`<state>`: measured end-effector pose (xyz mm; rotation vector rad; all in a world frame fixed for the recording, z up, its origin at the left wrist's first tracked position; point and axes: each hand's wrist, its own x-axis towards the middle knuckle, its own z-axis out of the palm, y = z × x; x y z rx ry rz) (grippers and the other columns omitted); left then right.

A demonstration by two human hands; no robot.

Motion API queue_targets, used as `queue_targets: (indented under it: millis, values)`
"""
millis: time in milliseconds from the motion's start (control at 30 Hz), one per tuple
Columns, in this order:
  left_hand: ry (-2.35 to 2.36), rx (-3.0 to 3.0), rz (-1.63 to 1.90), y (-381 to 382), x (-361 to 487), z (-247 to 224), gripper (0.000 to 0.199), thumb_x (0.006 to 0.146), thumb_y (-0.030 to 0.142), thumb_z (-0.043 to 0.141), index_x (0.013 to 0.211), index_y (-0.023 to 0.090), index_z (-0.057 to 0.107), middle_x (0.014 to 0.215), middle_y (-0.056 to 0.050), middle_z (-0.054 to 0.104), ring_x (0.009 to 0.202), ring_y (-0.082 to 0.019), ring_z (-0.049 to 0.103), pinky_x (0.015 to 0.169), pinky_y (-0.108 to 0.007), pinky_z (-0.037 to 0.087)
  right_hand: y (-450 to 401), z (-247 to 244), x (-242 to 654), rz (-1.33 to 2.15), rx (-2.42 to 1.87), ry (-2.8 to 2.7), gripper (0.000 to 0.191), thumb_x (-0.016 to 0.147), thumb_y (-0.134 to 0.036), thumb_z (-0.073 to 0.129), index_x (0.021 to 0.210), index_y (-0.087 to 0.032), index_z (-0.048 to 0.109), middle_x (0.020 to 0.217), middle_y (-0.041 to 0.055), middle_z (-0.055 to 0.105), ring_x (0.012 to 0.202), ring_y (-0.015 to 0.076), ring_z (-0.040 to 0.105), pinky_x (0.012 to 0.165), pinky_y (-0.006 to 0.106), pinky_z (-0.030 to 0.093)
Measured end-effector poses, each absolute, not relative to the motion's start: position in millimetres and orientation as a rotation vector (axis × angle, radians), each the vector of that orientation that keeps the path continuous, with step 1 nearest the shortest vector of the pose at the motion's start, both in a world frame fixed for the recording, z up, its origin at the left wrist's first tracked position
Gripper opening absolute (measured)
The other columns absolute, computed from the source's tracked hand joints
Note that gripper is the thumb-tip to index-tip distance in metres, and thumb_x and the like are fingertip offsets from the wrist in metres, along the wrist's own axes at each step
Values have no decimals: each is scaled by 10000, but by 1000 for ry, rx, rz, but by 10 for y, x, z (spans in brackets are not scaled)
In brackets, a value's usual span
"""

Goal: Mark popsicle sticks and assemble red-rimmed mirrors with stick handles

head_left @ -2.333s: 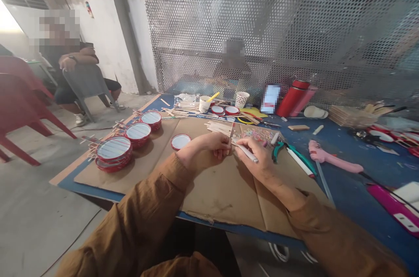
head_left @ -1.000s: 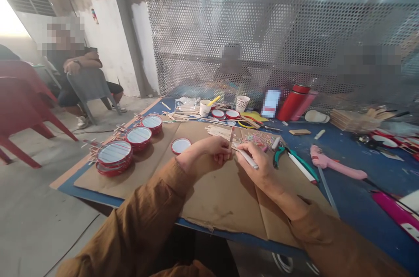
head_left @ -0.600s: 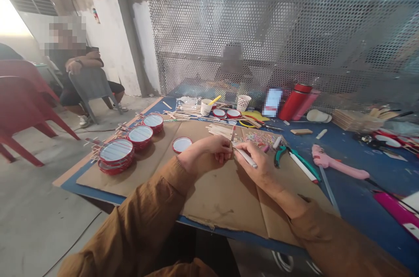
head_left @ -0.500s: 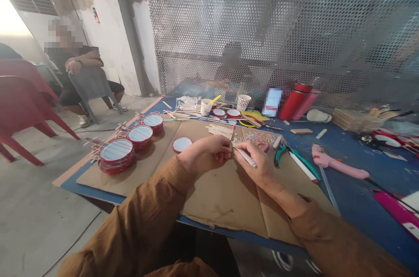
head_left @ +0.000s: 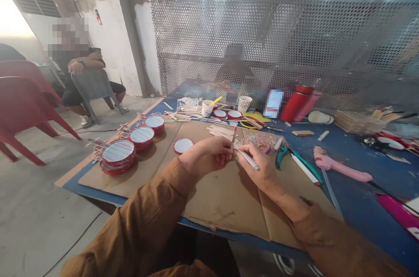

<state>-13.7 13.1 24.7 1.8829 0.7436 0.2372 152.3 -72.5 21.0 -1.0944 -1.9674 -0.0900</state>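
My left hand [head_left: 211,152] is closed on a thin wooden craft stick [head_left: 235,133], held upright with red at its top end. Opposite it, my right hand [head_left: 262,167] grips a white marker pen [head_left: 249,160], its tip end close to the stick; whether they touch I cannot tell. Behind my hands lie a bundle of pale craft sticks [head_left: 224,131] and a scatter of colourful small pieces [head_left: 257,139]. A small red-rimmed white disc [head_left: 183,145] rests left of my left wrist. All this is on a cardboard sheet [head_left: 225,198].
Several small red drums [head_left: 118,154] with sticks across them stand at the left. Green-handled pliers [head_left: 280,157], a white marker [head_left: 304,167] and a pink glue gun [head_left: 342,167] lie at the right. Paper cups [head_left: 207,109] and a red flask [head_left: 296,103] stand before a perforated metal screen [head_left: 203,28].
The whole view has shifted slightly, so things appear a little further right and lower. Both hands keep their hold on the stick and the marker, almost unmoved.
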Motion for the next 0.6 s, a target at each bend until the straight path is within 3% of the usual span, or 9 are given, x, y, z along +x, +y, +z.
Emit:
queue_targets:
  millis: [600]
  values:
    - [792,1879,202,77,-141,353,121,793,114,472,698,131,544,503,49,544,451,-53,531,486,-150,435,-695,201,1506,-67,-1056,-1971,38,852,-218,524,861,-204,559,773,32,640,719,165,607,668,277,469]
